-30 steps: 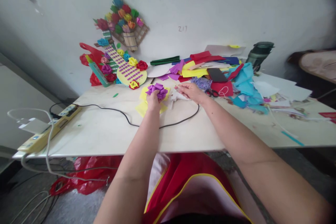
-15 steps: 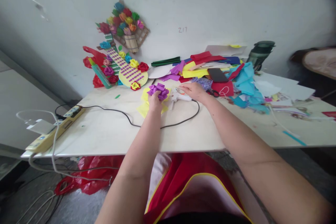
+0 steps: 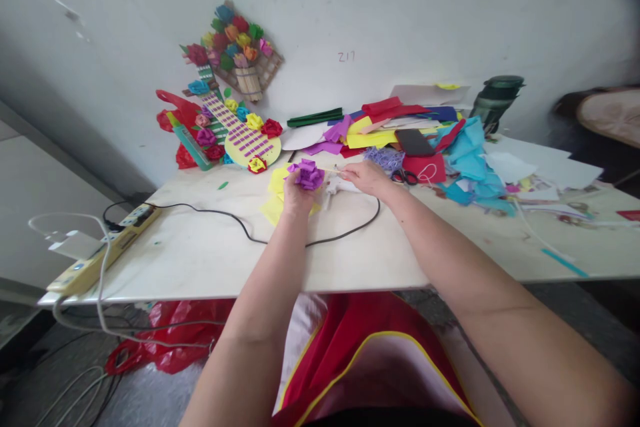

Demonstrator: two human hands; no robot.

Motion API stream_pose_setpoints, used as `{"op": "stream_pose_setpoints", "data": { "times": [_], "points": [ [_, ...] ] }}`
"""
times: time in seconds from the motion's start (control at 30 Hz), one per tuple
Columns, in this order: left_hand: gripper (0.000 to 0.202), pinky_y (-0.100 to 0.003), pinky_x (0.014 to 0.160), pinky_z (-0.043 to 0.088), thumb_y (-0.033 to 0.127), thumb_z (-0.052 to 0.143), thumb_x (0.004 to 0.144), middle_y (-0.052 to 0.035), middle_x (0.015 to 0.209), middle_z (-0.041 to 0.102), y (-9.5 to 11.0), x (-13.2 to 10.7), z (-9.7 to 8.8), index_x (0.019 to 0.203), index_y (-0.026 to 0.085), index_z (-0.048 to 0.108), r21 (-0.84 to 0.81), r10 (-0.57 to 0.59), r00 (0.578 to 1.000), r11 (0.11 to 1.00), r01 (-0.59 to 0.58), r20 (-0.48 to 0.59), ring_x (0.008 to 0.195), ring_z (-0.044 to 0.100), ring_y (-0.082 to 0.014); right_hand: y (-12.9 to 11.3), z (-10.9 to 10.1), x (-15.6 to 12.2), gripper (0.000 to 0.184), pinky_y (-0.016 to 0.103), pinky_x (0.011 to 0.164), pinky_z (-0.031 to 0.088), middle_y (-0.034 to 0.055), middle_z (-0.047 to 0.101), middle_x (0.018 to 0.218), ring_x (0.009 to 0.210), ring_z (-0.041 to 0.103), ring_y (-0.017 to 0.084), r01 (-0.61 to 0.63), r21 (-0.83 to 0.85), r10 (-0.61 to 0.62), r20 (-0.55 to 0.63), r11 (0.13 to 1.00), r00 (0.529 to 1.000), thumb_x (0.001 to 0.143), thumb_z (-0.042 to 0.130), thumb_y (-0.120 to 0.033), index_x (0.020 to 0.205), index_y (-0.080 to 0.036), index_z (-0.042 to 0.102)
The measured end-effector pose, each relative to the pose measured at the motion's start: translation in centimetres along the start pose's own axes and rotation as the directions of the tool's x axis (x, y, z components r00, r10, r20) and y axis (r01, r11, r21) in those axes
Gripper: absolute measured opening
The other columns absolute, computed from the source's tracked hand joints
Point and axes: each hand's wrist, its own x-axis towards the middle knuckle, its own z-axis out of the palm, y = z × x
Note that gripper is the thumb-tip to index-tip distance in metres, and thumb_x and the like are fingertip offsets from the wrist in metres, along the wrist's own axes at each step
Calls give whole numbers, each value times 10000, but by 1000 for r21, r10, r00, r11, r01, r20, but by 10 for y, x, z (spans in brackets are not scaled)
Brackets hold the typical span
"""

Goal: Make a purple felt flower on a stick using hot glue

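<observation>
My left hand [image 3: 299, 197] is closed on a purple paper flower [image 3: 309, 175], held above yellow paper sheets [image 3: 276, 203]. Pinched in my right hand [image 3: 367, 177] is a thin pale stick [image 3: 331, 171], its far end pointing left at the flower's edge; whether the two touch I cannot tell. Below the right hand a white glue gun [image 3: 347, 187] lies on the table, partly hidden by the fingers. Its black cord [image 3: 350, 234] loops toward me and off to the left.
A power strip [image 3: 95, 257] sits at the table's left edge. Behind stand a flower-decorated paper guitar [image 3: 254, 140] and a green glue bottle [image 3: 193, 145]. To the right are scissors [image 3: 405, 177], a dark phone [image 3: 415, 143], blue crepe paper [image 3: 467, 157] and a dark green bottle [image 3: 495, 103].
The purple flower has tilted and shifted slightly right in my left hand. My right hand has moved a little, and the thin stick now shows between its fingers and the flower.
</observation>
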Motion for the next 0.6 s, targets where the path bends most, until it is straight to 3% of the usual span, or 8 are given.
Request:
{"op": "stream_pose_setpoints", "data": {
  "times": [0.23, 0.37, 0.6],
  "points": [
    [308, -439, 809, 549, 393, 396, 907, -74, 845, 659, 1, -3, -1, 734, 201, 563, -27, -22, 996, 999, 25, 83, 747, 628, -200, 4, 2, 1, 354, 272, 603, 284, 70, 721, 846, 745, 574, 173, 1, -2, -1, -7, 1000, 1000, 905, 435, -367, 917, -195, 744],
    [352, -450, 825, 539, 363, 328, 941, -77, 863, 663, 0, 0, -1, 698, 204, 527, -34, -45, 995, 998, 48, 85, 763, 629, -204, 5, 2, 1, 356, 269, 590, 271, 64, 713, 808, 708, 558, 161, 5, 6, -5, 2, 1000, 1000, 901, 443, -376, 872, -190, 745],
    [325, -396, 869, 530, 340, 348, 967, -61, 876, 665, -2, 1, 3, 793, 193, 579, -1, -77, 996, 997, 77, 47, 784, 629, -169, 2, 1, 0, 347, 264, 599, 287, 68, 720, 814, 721, 570, 158, -3, 12, 3, -2, 1000, 1000, 900, 451, -354, 873, -185, 753]
  ]
}}
